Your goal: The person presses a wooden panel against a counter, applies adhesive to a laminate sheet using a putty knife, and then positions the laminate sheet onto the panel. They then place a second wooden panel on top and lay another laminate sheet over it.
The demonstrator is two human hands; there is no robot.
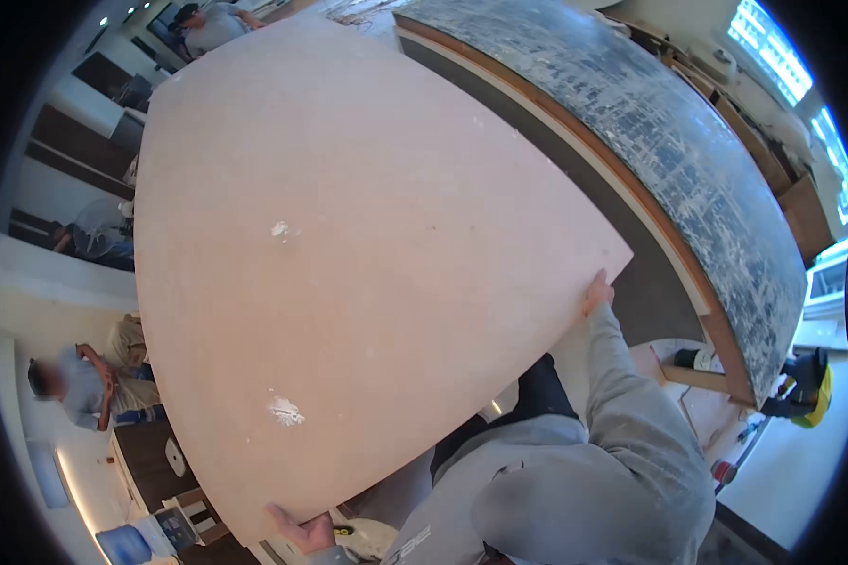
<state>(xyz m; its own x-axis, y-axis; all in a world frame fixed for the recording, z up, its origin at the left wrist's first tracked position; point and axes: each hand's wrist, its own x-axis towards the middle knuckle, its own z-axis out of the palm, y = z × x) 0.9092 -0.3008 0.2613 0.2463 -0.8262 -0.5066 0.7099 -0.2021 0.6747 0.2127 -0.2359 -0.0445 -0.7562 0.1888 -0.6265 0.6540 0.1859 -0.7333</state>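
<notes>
A large pale pinkish board with white smears fills the middle of the view. My right hand grips its near edge beside the right corner, fingers closed against the rim. At the bottom left, my left hand holds the same edge near the lower corner, with part of the hand hidden under the board. The grey sleeves and dark trousers show below the board.
Beyond the board's right side stands a long, scuffed dark panel with a wooden edge. One person is at the left, another at the top left. A blue water bottle and a yellow-and-black object lie toward the edges.
</notes>
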